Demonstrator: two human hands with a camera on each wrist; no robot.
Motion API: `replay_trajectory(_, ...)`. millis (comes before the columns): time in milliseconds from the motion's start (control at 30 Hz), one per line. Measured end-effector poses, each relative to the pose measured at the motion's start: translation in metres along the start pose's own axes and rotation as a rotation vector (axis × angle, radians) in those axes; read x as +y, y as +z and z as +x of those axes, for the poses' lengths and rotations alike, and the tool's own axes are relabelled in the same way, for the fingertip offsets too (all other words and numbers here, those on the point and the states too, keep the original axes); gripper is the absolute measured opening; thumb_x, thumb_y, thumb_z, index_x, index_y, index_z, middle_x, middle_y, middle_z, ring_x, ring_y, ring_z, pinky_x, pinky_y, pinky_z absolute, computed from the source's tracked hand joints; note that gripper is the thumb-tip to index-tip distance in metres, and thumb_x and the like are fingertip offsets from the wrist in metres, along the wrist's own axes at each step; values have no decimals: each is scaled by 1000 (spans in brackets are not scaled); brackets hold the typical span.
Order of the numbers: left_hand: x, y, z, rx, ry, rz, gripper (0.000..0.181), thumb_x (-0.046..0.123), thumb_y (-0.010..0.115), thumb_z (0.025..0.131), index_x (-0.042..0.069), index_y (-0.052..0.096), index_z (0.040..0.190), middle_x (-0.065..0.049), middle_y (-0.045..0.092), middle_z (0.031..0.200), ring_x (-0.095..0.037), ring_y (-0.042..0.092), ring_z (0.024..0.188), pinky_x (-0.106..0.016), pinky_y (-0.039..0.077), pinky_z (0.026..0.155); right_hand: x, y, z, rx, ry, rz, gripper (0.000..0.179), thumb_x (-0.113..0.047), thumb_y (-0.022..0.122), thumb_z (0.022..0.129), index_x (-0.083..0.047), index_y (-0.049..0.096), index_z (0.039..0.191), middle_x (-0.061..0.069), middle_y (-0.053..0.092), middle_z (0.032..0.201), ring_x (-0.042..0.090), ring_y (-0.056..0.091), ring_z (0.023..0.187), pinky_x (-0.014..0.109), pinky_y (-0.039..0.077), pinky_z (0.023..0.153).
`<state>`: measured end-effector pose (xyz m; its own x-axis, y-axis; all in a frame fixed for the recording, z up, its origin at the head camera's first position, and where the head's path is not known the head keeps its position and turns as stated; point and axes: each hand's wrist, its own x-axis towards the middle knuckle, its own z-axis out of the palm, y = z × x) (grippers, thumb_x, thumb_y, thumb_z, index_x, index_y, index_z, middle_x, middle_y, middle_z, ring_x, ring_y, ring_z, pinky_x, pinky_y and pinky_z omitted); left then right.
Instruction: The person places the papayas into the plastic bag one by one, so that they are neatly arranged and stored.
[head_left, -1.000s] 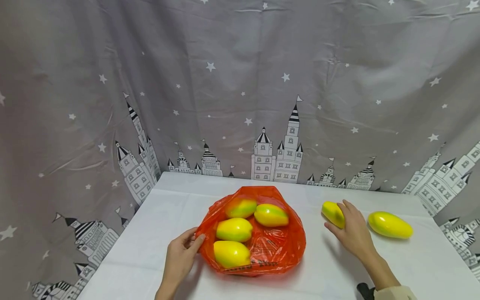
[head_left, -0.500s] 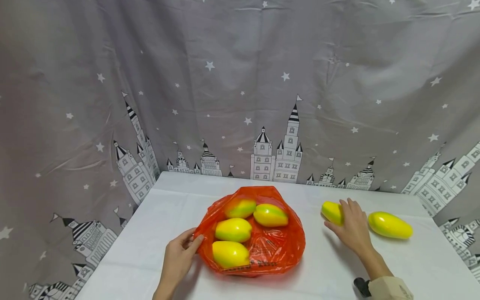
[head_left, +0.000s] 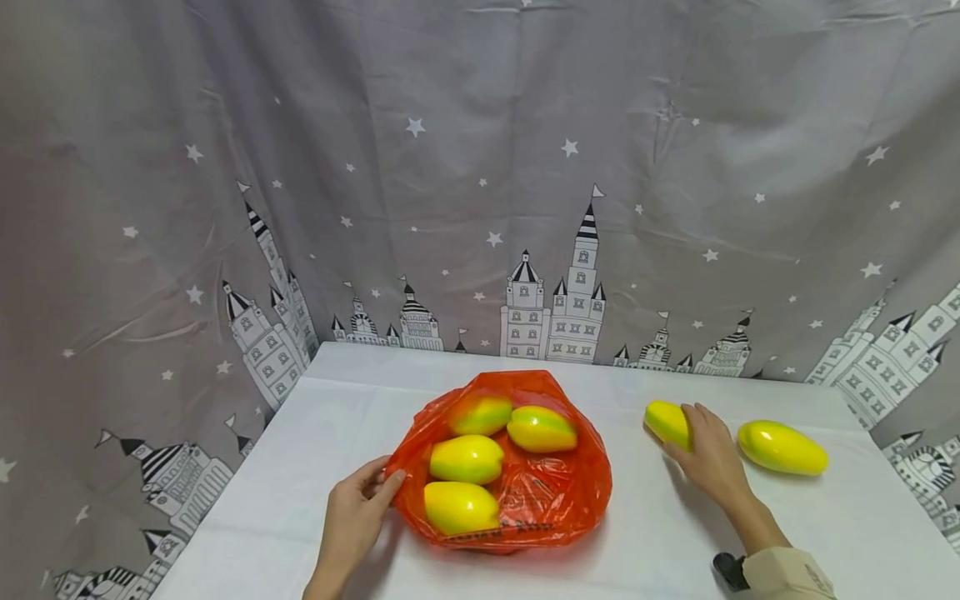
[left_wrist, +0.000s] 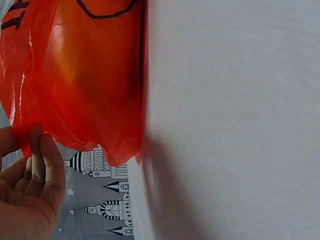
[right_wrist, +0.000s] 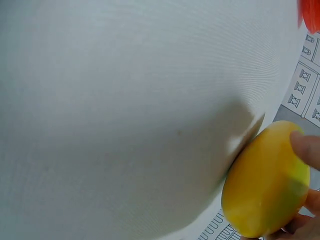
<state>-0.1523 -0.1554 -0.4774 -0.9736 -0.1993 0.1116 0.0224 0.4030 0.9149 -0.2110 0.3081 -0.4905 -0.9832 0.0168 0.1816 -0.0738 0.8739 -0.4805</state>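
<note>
My left hand (head_left: 349, 517) pinches the left rim of a red plastic bag (head_left: 558, 508), thumb on the near side. In the left wrist view the thumb and fingers hold the bag's edge (left_wrist: 60, 115). The bag's mouth faces up, and several glossy yellow-green mango-like fruits (head_left: 467, 460) lie inside. To the right of the bag, my right hand (head_left: 712, 454) grips another yellow-green mango-like fruit (head_left: 666, 423). In the right wrist view the thumb lies over this fruit (right_wrist: 265, 180) and fingers curl beneath it. Its far side is hidden by the hand.
A longer yellow fruit (head_left: 782, 447) lies on the white table (head_left: 630, 558), right of my right hand. A grey curtain (head_left: 450, 167) with stars and castles hangs behind the table. A dark band (head_left: 729, 572) sits by the right sleeve (head_left: 787, 573).
My right hand has shifted slightly round the fruit, its fingers closing on its right end. The left hand stays on the bag's rim. The fruits in the bag have not visibly moved.
</note>
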Motion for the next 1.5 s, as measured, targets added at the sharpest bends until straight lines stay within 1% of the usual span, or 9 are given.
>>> replay_trajectory(200,-1,0,0,0,-4,-7,35,12,69,94,-9,64,121,-11,70,89,-13,65,70,-24,57,62,-1,-2,-2,-1,4,-12,62,-5,66,88,16,38,138,41,34,141,57,31,129,67,23,108)
replay_trajectory(400,0,1,0,3,3,-7,34,13,70,93,-7,66,120,-10,69,87,-13,64,69,-23,57,62,-1,-3,-3,2,6,-7,61,-4,66,88,16,37,138,40,35,140,56,32,129,67,23,108)
replay_trajectory(567,1,2,0,3,3,-1,35,15,70,93,-7,66,120,-9,69,87,-13,64,70,-24,57,62,-1,-2,-4,3,20,-10,61,-4,67,88,15,38,138,38,36,140,55,33,128,66,24,108)
replay_trajectory(767,1,2,1,12,7,17,35,15,70,94,-7,66,120,-10,70,90,-13,64,71,-24,57,63,0,0,-6,29,4,-13,61,-4,68,88,15,38,138,38,39,138,54,35,127,66,25,108)
replay_trajectory(900,1,3,1,19,6,16,34,14,69,94,-7,66,120,-11,70,90,-13,65,70,-26,58,63,1,0,-7,40,-4,-6,61,-3,68,87,15,39,137,38,40,137,54,36,126,66,26,107)
replay_trajectory(1233,2,4,0,15,-8,1,34,14,69,94,-6,66,121,-11,70,90,-13,66,69,-28,58,65,-1,-1,-10,20,-2,16,61,-5,69,87,14,41,137,36,44,135,53,40,124,66,29,105)
replay_trajectory(1400,3,2,-1,8,-6,18,36,17,69,95,-6,65,122,-10,69,91,-12,66,69,-25,57,64,-4,-2,-14,34,-33,20,60,-5,71,85,14,43,135,36,46,134,53,41,123,66,30,105)
replay_trajectory(1500,3,2,-1,9,-8,16,37,18,69,95,-6,65,122,-11,69,93,-12,66,69,-27,58,64,-7,-5,-16,55,-65,32,60,-5,71,85,14,44,135,35,47,133,52,41,123,66,30,105)
